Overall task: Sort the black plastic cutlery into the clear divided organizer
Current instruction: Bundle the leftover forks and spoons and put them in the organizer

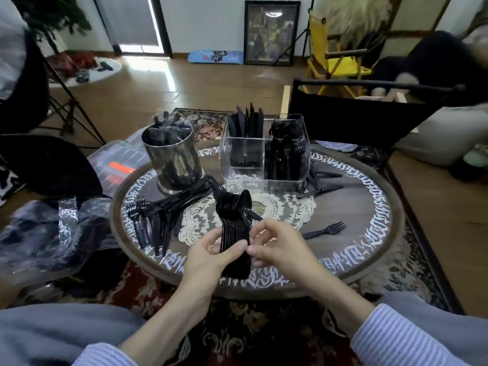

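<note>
My left hand grips a stacked bundle of black spoons by the handles, bowls pointing away from me. My right hand touches the right side of the same bundle with curled fingertips. Behind them stands the clear divided organizer: knives stand in its back left section, spoons fill the right section, and the front left section looks bare. A pile of black forks and knives lies on the table at the left. A single fork lies to the right.
A metal cup holding wrapped cutlery stands at the back left of the round table. More knives lie beside the organizer. Crumpled plastic wrap sits off the table's left side. A black chair stands behind the table.
</note>
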